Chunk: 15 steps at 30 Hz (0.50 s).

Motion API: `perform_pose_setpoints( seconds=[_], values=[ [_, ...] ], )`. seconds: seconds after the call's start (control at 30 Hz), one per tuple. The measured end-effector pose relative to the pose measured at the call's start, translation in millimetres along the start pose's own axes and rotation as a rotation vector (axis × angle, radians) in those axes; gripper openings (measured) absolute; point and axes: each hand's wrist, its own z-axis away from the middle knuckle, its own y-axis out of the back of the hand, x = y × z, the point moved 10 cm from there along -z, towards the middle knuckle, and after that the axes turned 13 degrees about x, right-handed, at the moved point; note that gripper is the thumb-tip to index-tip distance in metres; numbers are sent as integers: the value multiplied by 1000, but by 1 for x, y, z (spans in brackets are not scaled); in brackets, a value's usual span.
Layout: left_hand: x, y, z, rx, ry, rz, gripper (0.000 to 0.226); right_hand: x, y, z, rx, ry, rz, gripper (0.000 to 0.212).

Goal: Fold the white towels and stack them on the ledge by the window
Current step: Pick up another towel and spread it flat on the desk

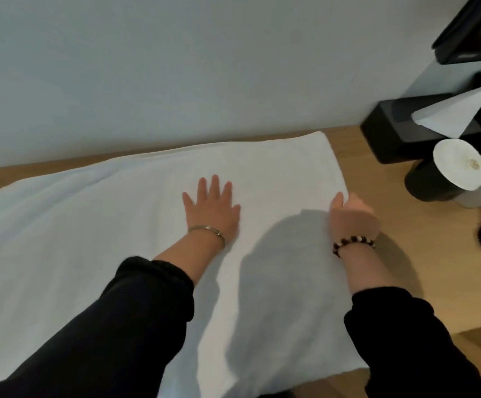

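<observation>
The white towel (118, 225) lies spread on the wooden bench (406, 254), under and between both hands, with its far long edge close along the wall beyond them. The left grip (212, 208) is released: palm down, fingers straight and fanned, pressing the cloth flat near its middle. The right grip (354, 216) is at the towel's right short end and appears to grasp that edge, thumb on top and fingers curled over the hem, though blur hides the fingertips. The step in hand looks like a crosswise fold. To do it well, the left grip should act as the anchor and mark the fold line. The right grip should lift the end just clear of the cloth and carry it leftward over the flat hand's side, then lay hem on hem so the corners meet. Lifting only one corner would likely skew the fold, so the whole short edge should travel level. The towel's long axis runs left to right, parallel to the wall. Its right end stops at the right grip, and its left end passes out of view far to the left of the left grip. To the right of the right grip, well apart from the towel, stand a black tissue box (400, 133) and toilet rolls (457, 165). No window ledge is in view.
</observation>
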Motion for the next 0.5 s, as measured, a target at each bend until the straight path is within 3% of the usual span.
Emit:
perform_pose_setpoints(
  seconds=[0.23, 0.33, 0.43, 0.5],
  values=[
    [8, -9, 32, 112, -123, 9, 62, 12, -24, -15, -215, 43, 15, 51],
    [9, -8, 30, 138, -113, 29, 63, 14, -24, -17, -206, 46, 74, 49],
    [6, -9, 29, 148, -89, 12, 63, 6, -10, -9, -117, 11, 69, 35],
    [5, -10, 26, 155, -82, -9, 64, -24, 1, 13, -29, 224, 135, 50]
  ],
)
